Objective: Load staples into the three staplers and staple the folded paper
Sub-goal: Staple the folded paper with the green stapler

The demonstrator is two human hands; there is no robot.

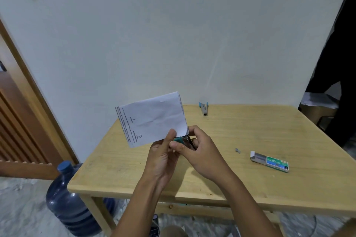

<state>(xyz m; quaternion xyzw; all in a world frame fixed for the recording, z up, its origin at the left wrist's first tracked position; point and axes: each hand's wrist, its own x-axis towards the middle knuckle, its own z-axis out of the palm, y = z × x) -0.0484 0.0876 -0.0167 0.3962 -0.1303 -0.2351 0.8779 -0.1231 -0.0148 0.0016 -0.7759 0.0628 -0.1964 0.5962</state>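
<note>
Centre of frame: the left hand (163, 152) pinches the folded white printed paper (152, 119) by its lower edge, thumb on the front face, and holds the sheet up off the table. The right hand (202, 152) is curled round a small teal-and-metal stapler (182, 140), whose mouth sits at the paper's lower right corner. The corner probably lies between the jaws, but fingers hide this.

Risks, as judged:
- A corner seated too shallow would let the staple miss or tear out.
- With the sheet unsupported, the squeeze could twist the layers out of line.
- The left thumb lies close to the stapler's mouth.

Surface: light wooden table (231, 179). A second stapler with blue handles (204, 108) lies at its far edge. An open green-and-white staple box (269, 161) lies at right of frame, with a short loose strip of staples (238, 150) near it.

Room: plain pale wall; brown slatted wooden door (19, 121) at left; blue water jug (67, 198) on the floor, lower left.
</note>
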